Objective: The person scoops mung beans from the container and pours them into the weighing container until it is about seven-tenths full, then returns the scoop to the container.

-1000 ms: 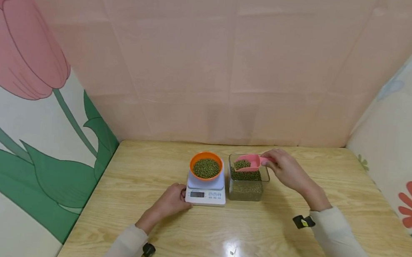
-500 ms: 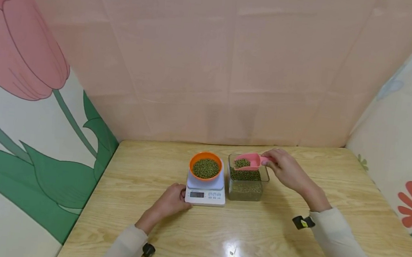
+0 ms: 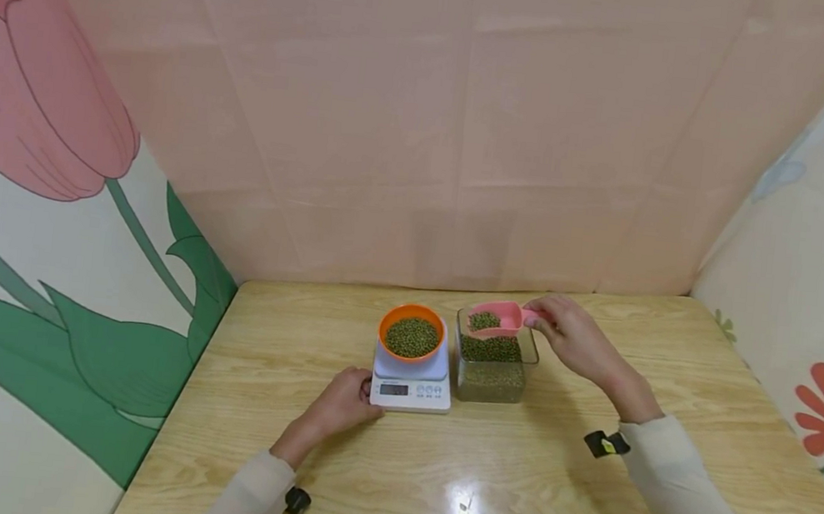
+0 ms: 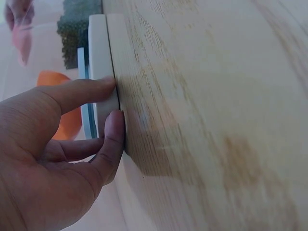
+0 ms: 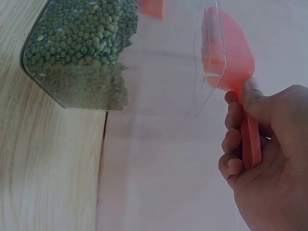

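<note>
My right hand (image 3: 573, 337) grips the handle of a pink scoop (image 5: 236, 53), its fingers wrapped round it. Green mung beans (image 3: 484, 321) lie in the scoop, which hovers over a clear square container (image 3: 491, 383) partly filled with more beans. To the left, a white digital kitchen scale (image 3: 410, 395) bears an orange bowl (image 3: 391, 318) of mung beans. My left hand (image 4: 57, 139) holds the scale by its front left corner, thumb and fingertips against its edges. The digits on the display are too small to read.
The wooden table (image 3: 531, 487) runs back to a wall with pink covering (image 3: 459, 170). Painted walls stand on both sides. The container stands close to the right side of the scale.
The loaded scoop has risen slightly above the container and levelled a little in my right hand. My left hand, the scale and the bowl stay in place.
</note>
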`<action>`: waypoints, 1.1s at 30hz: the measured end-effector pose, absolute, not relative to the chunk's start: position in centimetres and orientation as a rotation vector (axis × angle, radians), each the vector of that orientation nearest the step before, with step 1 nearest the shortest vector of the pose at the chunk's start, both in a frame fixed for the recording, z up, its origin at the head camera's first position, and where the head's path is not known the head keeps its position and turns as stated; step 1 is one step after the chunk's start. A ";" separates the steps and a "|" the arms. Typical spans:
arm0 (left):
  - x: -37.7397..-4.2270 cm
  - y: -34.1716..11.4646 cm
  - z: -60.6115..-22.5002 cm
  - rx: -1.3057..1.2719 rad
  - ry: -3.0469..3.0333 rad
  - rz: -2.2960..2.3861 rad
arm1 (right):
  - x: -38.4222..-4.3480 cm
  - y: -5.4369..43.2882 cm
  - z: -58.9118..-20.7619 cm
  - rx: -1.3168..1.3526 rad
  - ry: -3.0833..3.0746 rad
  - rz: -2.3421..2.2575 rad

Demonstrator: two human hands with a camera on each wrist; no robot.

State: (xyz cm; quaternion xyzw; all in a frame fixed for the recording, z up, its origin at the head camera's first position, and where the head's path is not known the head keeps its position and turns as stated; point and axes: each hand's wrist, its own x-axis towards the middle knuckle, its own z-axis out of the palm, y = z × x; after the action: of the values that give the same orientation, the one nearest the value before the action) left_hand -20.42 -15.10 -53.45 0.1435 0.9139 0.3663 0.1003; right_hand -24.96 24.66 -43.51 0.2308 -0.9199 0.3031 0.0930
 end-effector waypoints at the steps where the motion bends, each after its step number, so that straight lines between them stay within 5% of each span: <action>1: -20.4 -15.1 -53.4 0.423 2.700 1.083 | -25.0 24.6 -43.5 0.681 -2.731 0.901; 33: -20.5 -15.3 -53.7 0.514 2.722 1.075 | -26.5 20.4 -42.9 0.756 -2.713 0.978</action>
State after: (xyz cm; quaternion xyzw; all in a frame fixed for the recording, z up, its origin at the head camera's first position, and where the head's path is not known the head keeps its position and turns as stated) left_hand -20.53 -15.30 -53.68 0.1722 0.9128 0.3605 0.0850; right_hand -26.50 20.44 -42.94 0.2529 -0.9070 0.3270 0.0801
